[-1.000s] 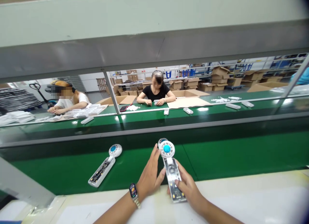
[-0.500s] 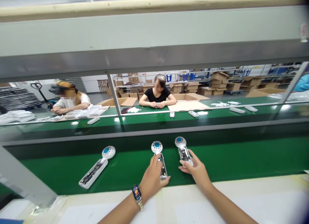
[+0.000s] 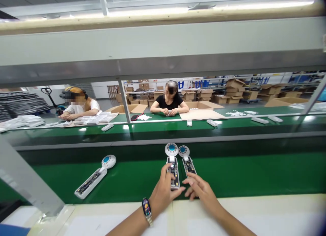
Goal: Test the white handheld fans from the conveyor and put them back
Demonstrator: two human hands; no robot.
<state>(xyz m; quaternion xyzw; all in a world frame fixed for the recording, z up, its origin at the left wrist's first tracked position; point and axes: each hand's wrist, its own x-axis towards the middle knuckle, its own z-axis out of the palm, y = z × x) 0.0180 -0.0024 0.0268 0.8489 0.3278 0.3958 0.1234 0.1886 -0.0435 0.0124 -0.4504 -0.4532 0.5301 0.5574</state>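
Note:
My left hand (image 3: 165, 184) curls over a white wand-shaped electronic device (image 3: 175, 176), its fingers along the left side and the thumb by the bottom end. This device has a round head with a blue centre, and its handle is uncovered, showing a dark circuit board. Just right of it lies a second such device (image 3: 188, 165), tilted, its head almost touching the first one's. At its lower end is my right hand (image 3: 201, 192), fingers loosely bent and apart, not wrapped round it. Further left a third device (image 3: 91, 183) lies slanted on the green belt (image 3: 234, 171).
A grey rail (image 3: 150, 141) runs behind the belt. Beyond it, white housings (image 3: 259, 120) lie on another green surface, where two people sit at work. A metal post (image 3: 28, 181) stands at the left. A pale ledge (image 3: 249, 212) borders the belt in front.
The right-hand device has moved left, close beside the middle one. My right hand has slid down to its lower end and loosened. My left hand stays on the middle device.

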